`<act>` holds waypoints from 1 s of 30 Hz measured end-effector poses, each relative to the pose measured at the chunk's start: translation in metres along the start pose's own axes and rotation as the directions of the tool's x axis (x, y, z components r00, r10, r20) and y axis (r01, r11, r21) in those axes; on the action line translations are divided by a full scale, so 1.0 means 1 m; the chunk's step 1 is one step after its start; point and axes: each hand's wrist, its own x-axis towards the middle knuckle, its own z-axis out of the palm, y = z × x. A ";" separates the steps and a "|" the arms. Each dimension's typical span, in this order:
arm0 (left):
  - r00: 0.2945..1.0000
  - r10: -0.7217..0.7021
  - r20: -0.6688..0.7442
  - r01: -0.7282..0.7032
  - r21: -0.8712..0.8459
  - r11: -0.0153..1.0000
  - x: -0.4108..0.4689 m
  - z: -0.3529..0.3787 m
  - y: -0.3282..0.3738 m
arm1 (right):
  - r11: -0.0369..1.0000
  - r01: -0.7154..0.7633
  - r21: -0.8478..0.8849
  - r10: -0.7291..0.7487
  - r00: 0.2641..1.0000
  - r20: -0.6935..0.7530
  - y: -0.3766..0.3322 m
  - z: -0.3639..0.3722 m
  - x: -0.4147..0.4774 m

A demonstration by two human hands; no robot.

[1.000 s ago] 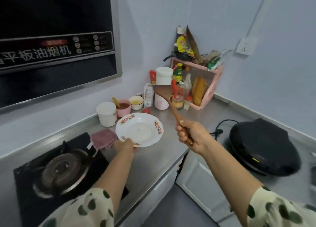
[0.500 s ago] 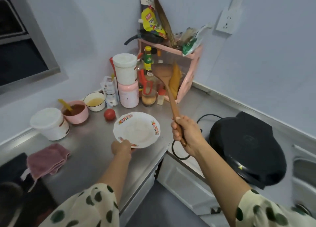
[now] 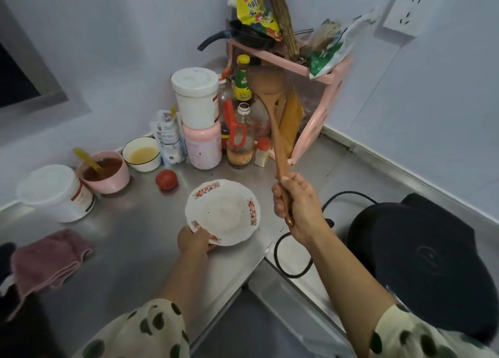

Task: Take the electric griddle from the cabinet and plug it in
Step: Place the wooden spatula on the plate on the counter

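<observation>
Black and round, the closed electric griddle (image 3: 421, 266) sits on the steel counter (image 3: 129, 249) at the near right, just right of the right hand (image 3: 297, 205), its black cord (image 3: 294, 252) looping on the counter below that wrist. The right hand is fisted around one wooden spatula (image 3: 272, 120), blade up. The left hand (image 3: 193, 240) pinches the near rim of one white floral plate (image 3: 222, 212). One wall socket (image 3: 405, 9) sits far right.

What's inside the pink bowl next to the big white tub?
The pink bowl holds a reddish-brown sauce with a yellow spoon standing in it. The spoon's scoop end is sunk in the sauce, and the bowl's bottom is covered.
</observation>
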 end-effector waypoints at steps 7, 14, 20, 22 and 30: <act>1.000 -0.020 -0.010 0.021 0.019 1.000 0.015 0.004 -0.004 | 0.999 0.014 -0.037 -0.012 0.999 0.032 0.001 -0.001 0.014; 0.997 -0.075 -0.031 0.076 0.028 0.997 0.023 0.002 -0.008 | 0.999 0.012 -0.032 -0.010 0.999 0.050 0.000 -0.003 0.015; 0.996 -0.082 0.026 0.082 -0.006 0.997 0.018 -0.002 -0.007 | 0.999 0.008 -0.038 -0.007 0.999 0.050 -0.003 -0.004 0.012; 0.997 -0.074 0.036 0.074 -0.001 0.997 0.017 -0.004 -0.004 | 0.999 0.014 -0.050 -0.012 0.999 0.041 -0.006 -0.002 0.010; 0.996 0.051 -0.079 -0.020 0.353 0.935 -0.003 -0.025 0.020 | 0.997 0.063 -0.042 -0.062 0.997 0.041 -0.013 0.016 -0.019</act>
